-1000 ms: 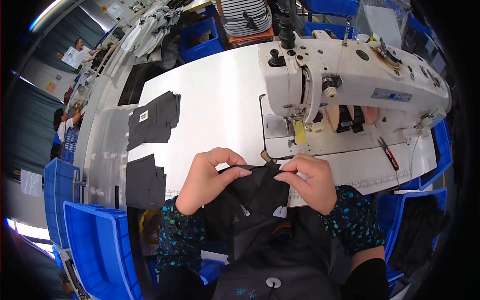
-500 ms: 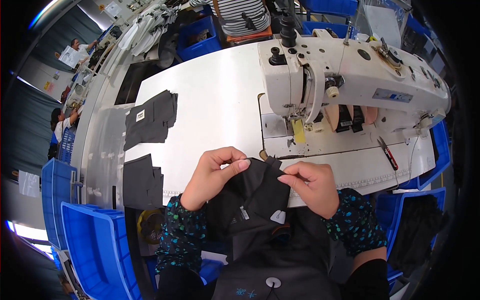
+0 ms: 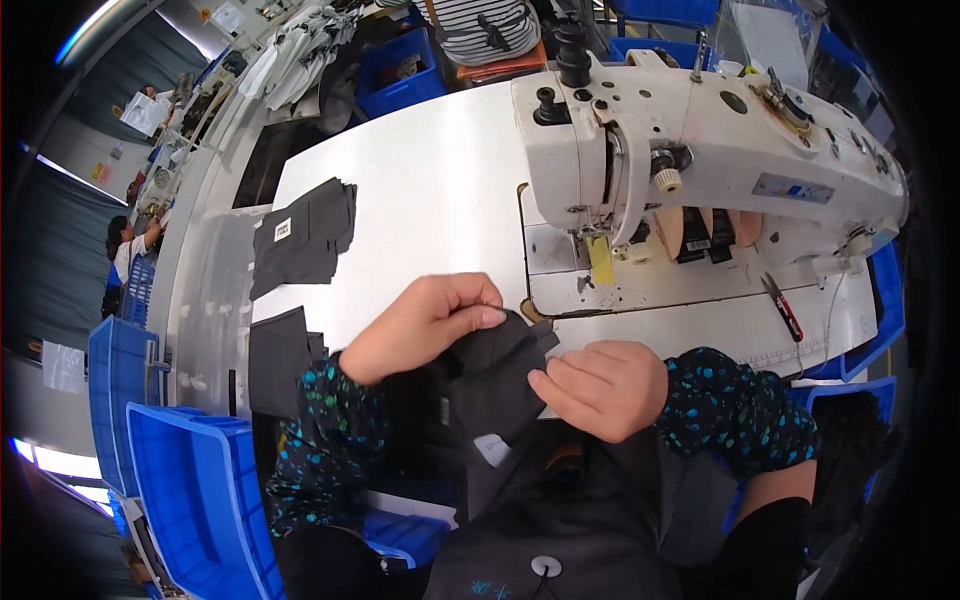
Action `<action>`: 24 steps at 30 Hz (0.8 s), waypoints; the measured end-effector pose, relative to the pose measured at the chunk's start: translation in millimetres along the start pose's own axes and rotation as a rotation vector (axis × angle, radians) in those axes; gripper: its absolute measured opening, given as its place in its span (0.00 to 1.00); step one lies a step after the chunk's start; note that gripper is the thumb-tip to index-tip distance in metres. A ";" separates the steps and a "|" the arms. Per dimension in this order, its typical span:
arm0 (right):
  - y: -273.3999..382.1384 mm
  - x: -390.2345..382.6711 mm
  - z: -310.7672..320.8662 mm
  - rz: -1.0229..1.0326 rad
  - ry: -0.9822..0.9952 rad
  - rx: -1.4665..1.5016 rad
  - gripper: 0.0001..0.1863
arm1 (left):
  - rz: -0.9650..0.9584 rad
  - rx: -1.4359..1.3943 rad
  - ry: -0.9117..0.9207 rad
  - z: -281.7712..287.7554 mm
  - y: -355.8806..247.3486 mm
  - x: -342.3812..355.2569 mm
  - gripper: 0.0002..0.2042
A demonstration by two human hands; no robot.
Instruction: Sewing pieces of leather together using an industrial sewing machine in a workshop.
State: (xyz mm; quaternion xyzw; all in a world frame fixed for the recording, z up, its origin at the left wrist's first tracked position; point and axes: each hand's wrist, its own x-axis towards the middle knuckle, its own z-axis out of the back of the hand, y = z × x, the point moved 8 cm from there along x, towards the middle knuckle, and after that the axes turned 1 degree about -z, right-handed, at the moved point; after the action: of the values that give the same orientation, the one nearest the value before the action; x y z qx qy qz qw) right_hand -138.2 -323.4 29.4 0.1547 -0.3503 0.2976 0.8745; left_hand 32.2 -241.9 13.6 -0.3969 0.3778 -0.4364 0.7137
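Between my hands hangs a dark grey fabric piece (image 3: 490, 375), with a white label at its lower corner. My left hand (image 3: 440, 318) pinches its upper left edge between thumb and fingers. At its right edge, my right hand (image 3: 605, 385) is closed on the fabric, the fingertips partly hidden behind it. The piece is held over the table's front edge, in front of a white sewing machine (image 3: 690, 150). A yellow strip (image 3: 600, 260) stands beside the needle area.
Two stacks of dark cut fabric, one farther (image 3: 305, 235) and one nearer (image 3: 278, 360), lie on the table's left. Red-handled thread snips (image 3: 783, 308) rest at the right. Blue bins (image 3: 190, 490) flank the table. Another person (image 3: 485, 35) sits beyond its far edge.
Both hands have shifted slightly left, and my right hand has turned more over the fabric's right edge. The fabric has tilted, its label corner swinging left and down.
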 end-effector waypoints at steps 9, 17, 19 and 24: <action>-47.0 -28.7 -46.0 0.111 0.225 -0.236 0.14 | -0.258 0.608 -0.165 -5.0 8.0 96.1 0.07; -51.4 -30.9 -36.8 0.057 0.165 -0.210 0.16 | -0.192 0.525 -0.353 -6.8 11.3 88.9 0.11; -50.8 -31.8 -35.9 0.044 0.155 -0.204 0.16 | -0.157 0.556 -0.336 -9.5 11.5 90.4 0.12; -55.3 -31.1 -35.6 0.021 0.162 -0.220 0.16 | -0.157 0.598 -0.320 -9.3 24.6 104.3 0.13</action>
State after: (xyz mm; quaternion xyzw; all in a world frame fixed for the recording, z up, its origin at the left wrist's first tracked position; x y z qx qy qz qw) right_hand -102.9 -362.0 -21.1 0.0296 -0.3109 0.2780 0.9084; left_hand 66.7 -332.8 -32.2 -0.2616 0.0849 -0.5137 0.8127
